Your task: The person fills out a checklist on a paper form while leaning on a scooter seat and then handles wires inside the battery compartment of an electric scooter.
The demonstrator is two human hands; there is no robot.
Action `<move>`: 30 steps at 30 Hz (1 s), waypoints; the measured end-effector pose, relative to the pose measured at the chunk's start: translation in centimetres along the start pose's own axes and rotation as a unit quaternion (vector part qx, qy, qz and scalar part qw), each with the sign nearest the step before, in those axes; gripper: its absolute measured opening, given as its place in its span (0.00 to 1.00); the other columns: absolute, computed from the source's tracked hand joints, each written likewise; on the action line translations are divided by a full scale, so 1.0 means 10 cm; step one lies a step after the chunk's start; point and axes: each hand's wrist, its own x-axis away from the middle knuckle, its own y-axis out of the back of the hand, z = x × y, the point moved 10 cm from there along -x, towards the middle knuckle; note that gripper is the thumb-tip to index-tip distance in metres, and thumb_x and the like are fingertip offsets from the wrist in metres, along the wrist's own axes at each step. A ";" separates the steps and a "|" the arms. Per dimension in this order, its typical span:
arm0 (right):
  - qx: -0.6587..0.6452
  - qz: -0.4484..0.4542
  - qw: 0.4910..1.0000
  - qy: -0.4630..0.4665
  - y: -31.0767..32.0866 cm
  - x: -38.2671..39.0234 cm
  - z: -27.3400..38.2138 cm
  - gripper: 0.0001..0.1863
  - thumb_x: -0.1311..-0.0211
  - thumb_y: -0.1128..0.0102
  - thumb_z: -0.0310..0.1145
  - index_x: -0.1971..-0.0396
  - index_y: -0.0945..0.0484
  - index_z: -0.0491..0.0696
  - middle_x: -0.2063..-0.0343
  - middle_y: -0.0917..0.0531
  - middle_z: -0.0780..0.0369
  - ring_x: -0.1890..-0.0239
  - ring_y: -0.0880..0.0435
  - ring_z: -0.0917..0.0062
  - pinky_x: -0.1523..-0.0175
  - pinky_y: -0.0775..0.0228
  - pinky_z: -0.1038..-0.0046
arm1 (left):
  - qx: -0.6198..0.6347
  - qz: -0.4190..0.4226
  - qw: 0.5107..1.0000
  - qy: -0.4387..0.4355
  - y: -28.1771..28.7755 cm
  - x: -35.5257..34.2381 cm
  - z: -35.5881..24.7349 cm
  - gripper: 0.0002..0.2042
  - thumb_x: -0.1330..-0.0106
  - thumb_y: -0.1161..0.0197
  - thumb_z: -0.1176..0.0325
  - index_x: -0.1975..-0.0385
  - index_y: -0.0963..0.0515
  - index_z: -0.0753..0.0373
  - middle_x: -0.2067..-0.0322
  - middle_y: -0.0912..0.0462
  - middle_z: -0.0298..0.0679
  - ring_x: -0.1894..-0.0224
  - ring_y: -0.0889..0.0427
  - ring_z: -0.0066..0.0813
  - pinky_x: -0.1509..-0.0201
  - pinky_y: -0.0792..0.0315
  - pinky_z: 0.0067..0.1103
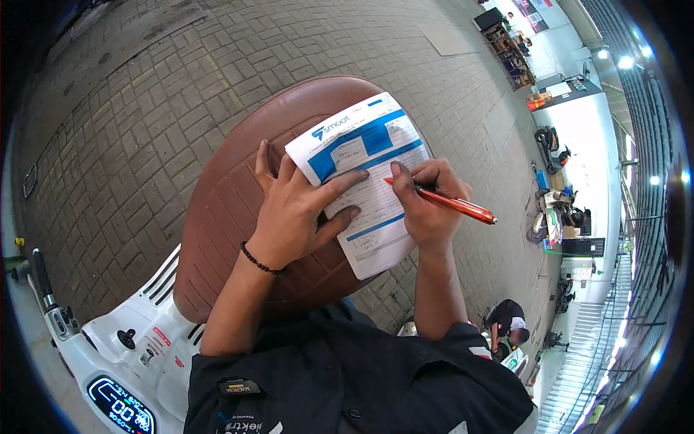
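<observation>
A white paper form (365, 148) with blue bands lies on the brown seat (224, 210) of a white scooter. My left hand (293, 210) rests flat on the seat and the form's left edge, fingers spread, pinning the sheet down. A black bead bracelet circles that wrist. My right hand (430, 202) grips an orange-red pen (452, 204) with its tip touching the middle of the form.
The scooter's white body (148, 336), handlebar grip (43, 278) and lit display (119, 412) sit at lower left. Grey brick paving (144, 108) surrounds it. A crouching person (510, 325) works at lower right. Parked scooters (549, 217) and a shelf (510, 50) stand farther right.
</observation>
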 end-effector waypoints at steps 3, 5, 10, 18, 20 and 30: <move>0.008 -0.007 1.000 -0.004 0.01 0.01 0.00 0.17 0.47 0.24 0.28 0.83 0.28 0.45 0.85 0.24 0.65 0.83 0.30 0.87 0.77 0.39 0.81 | 0.002 -0.003 1.000 -0.002 0.01 -0.01 -0.01 0.22 0.46 0.28 0.54 0.48 0.18 0.37 0.44 0.25 0.39 0.37 0.32 0.44 0.28 0.70 0.59; 0.008 -0.005 1.000 -0.001 0.00 0.01 0.00 0.17 0.47 0.24 0.28 0.83 0.28 0.45 0.85 0.24 0.65 0.83 0.30 0.87 0.77 0.39 0.81 | 0.003 -0.003 1.000 -0.001 0.00 -0.01 -0.01 0.23 0.47 0.28 0.54 0.48 0.18 0.37 0.44 0.25 0.39 0.38 0.32 0.44 0.28 0.70 0.59; 0.034 0.004 0.999 0.011 -0.01 0.01 0.00 0.17 0.48 0.24 0.27 0.83 0.28 0.45 0.85 0.24 0.65 0.82 0.31 0.87 0.76 0.39 0.80 | 0.003 0.004 1.000 0.007 0.00 -0.01 0.01 0.23 0.48 0.27 0.55 0.49 0.18 0.37 0.44 0.25 0.39 0.38 0.32 0.44 0.28 0.69 0.59; 0.022 0.004 1.000 0.007 -0.02 0.00 -0.02 0.16 0.48 0.25 0.26 0.83 0.27 0.44 0.86 0.25 0.66 0.83 0.32 0.88 0.77 0.39 0.81 | 0.005 0.001 1.000 0.004 0.00 0.00 0.00 0.23 0.47 0.28 0.54 0.48 0.18 0.36 0.44 0.25 0.39 0.36 0.34 0.45 0.29 0.70 0.60; 0.003 -0.001 1.000 -0.001 0.00 -0.01 0.00 0.15 0.48 0.26 0.26 0.83 0.27 0.44 0.86 0.25 0.66 0.83 0.32 0.88 0.77 0.40 0.81 | 0.001 0.002 1.000 0.004 -0.02 0.01 0.01 0.23 0.47 0.28 0.54 0.48 0.18 0.36 0.44 0.26 0.39 0.36 0.34 0.45 0.29 0.71 0.60; 0.021 -0.004 1.000 -0.004 0.02 -0.01 0.01 0.16 0.47 0.27 0.25 0.83 0.29 0.45 0.87 0.26 0.67 0.83 0.33 0.89 0.77 0.40 0.81 | 0.001 0.000 1.000 0.003 -0.01 0.00 0.01 0.22 0.46 0.28 0.54 0.48 0.18 0.36 0.44 0.25 0.39 0.37 0.33 0.45 0.29 0.70 0.60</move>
